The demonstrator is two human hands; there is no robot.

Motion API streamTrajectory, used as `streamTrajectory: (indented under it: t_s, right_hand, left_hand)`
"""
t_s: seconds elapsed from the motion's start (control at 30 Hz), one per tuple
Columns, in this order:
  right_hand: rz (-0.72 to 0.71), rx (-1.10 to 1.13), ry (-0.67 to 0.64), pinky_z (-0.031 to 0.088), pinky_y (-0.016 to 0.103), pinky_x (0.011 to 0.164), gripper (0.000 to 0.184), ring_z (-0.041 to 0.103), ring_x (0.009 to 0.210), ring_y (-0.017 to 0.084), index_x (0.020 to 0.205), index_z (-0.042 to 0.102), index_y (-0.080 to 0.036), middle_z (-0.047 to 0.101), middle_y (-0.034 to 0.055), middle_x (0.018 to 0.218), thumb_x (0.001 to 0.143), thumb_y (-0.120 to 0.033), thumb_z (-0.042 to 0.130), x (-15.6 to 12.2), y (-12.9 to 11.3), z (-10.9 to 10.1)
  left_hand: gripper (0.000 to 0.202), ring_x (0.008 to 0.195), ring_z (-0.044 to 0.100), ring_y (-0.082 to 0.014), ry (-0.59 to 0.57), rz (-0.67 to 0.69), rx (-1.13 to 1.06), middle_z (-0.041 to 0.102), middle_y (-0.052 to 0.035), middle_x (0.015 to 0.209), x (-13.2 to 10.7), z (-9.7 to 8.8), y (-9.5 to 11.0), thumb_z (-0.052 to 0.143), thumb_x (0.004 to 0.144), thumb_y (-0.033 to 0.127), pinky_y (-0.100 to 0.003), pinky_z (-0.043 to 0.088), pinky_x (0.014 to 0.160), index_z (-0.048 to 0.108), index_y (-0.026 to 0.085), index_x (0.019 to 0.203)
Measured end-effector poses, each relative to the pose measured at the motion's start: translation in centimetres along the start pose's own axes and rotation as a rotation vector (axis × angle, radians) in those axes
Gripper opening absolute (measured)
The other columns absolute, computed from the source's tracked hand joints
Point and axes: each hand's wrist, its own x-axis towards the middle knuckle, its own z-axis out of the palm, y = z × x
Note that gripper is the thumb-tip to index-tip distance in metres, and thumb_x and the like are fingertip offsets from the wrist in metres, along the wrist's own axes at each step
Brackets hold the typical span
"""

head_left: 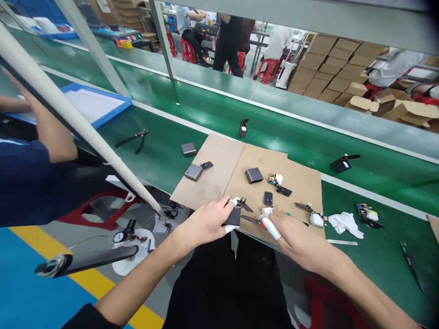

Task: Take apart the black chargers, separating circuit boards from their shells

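Observation:
My left hand (pixel 209 221) is closed around a small dark grey casing (pixel 233 215) at the near edge of a brown cardboard sheet (pixel 302 183). My right hand (pixel 291 233), with white finger cots, grips a pair of red-handled pliers (pixel 252 219) whose jaws reach toward the casing. On the cardboard lie another grey casing (pixel 254 175), a small black part (pixel 268 198), a flat black piece (pixel 284 191) and a little circuit board with coloured parts (pixel 274 179).
A second cardboard sheet (pixel 212 173) carries a grey casing (pixel 194 172); another casing (pixel 188 149) and pliers (pixel 133 138) lie on the green belt (pixel 377 173). White cloth (pixel 346 224), more tools and parts lie to the right. A person's arm (pixel 51 137) is at left; people sit beyond.

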Motion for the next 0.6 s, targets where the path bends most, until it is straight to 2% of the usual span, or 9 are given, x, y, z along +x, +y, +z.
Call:
streamTrajectory:
  t_s: [0.07,0.17,0.33,0.5,0.6]
  right_hand:
    - [0.059,-0.065,-0.042,0.047,0.038,0.073,0.044,0.067,0.078,0.024,0.094,0.063,-0.023,0.072,0.0076,0.092,0.116,-0.047,0.032,0.1,0.1,0.1]
    - [0.123,-0.158,-0.065,0.042,0.038,0.068,0.045,0.067,0.075,0.025,0.091,0.059,-0.023,0.072,0.0082,0.091,0.113,-0.057,0.039,0.2,0.3,0.1]
    - [0.096,-0.274,-0.057,0.033,0.037,0.063,0.044,0.070,0.072,0.027,0.095,0.063,-0.022,0.074,0.0081,0.091,0.112,-0.058,0.043,0.0,1.4,0.3]
    - [0.020,-0.278,0.041,0.035,0.036,0.064,0.039,0.070,0.072,0.025,0.101,0.071,-0.022,0.074,0.0086,0.088,0.111,-0.051,0.047,-0.1,2.7,0.6]
    - [0.015,-0.310,0.042,0.035,0.035,0.063,0.040,0.070,0.072,0.025,0.100,0.073,-0.022,0.072,0.0085,0.085,0.111,-0.051,0.047,-0.3,3.1,0.6]
  left_hand:
    - [0.043,0.100,0.074,-0.0345,-0.001,0.002,0.024,0.065,-0.0173,0.130,0.5,0.0,0.2,0.061,0.090,0.019,-0.044,0.059,0.081,0.058,0.016,0.133]
    - [0.033,0.096,0.074,-0.0348,0.005,0.009,0.044,0.068,-0.0159,0.120,1.1,0.2,0.6,0.064,0.095,0.031,-0.043,0.059,0.076,0.060,0.016,0.124]
    - [0.047,0.089,0.074,-0.0324,0.034,0.040,0.045,0.070,-0.0124,0.108,1.9,0.6,0.9,0.068,0.096,0.060,-0.040,0.057,0.070,0.062,0.017,0.113]
    - [0.035,0.089,0.075,-0.0311,0.026,0.045,0.061,0.071,-0.0112,0.109,2.4,0.4,1.3,0.068,0.096,0.050,-0.037,0.054,0.068,0.062,0.018,0.110]
    - [0.030,0.090,0.076,-0.0309,0.006,0.045,0.073,0.072,-0.0104,0.110,2.6,0.3,1.5,0.068,0.096,0.045,-0.037,0.054,0.068,0.061,0.019,0.110]
